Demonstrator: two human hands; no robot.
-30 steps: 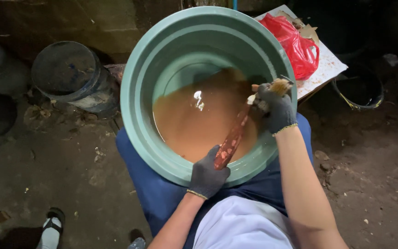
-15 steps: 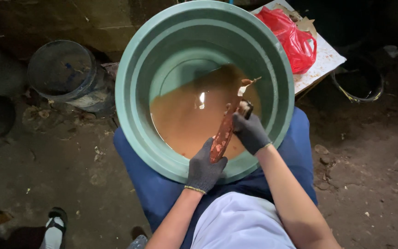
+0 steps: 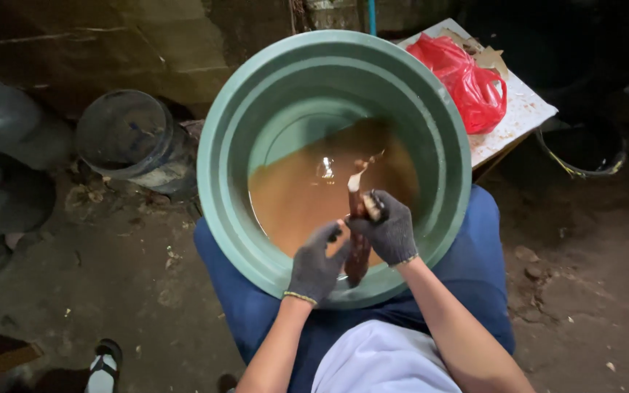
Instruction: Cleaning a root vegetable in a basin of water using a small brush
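A large green basin [image 3: 227,109] rests tilted on my lap, with brown muddy water [image 3: 300,196] pooled in its lower part. My left hand [image 3: 316,263], in a dark grey glove, grips the lower end of a long reddish-brown root [image 3: 359,240]. My right hand [image 3: 387,227], also gloved, closes around the root's middle. The root's upper end, pale where the skin is off, points up over the water.
A red plastic bag [image 3: 467,76] lies on a white board [image 3: 522,116] behind the basin at right. A dark bucket [image 3: 129,138] stands at left, a black tub [image 3: 584,145] at far right. Bare dirt ground surrounds me; a sandalled foot [image 3: 103,364] shows at lower left.
My right hand came down from the basin's right rim to the root and now grips its middle. The root has turned more upright and both hands sit closer together.
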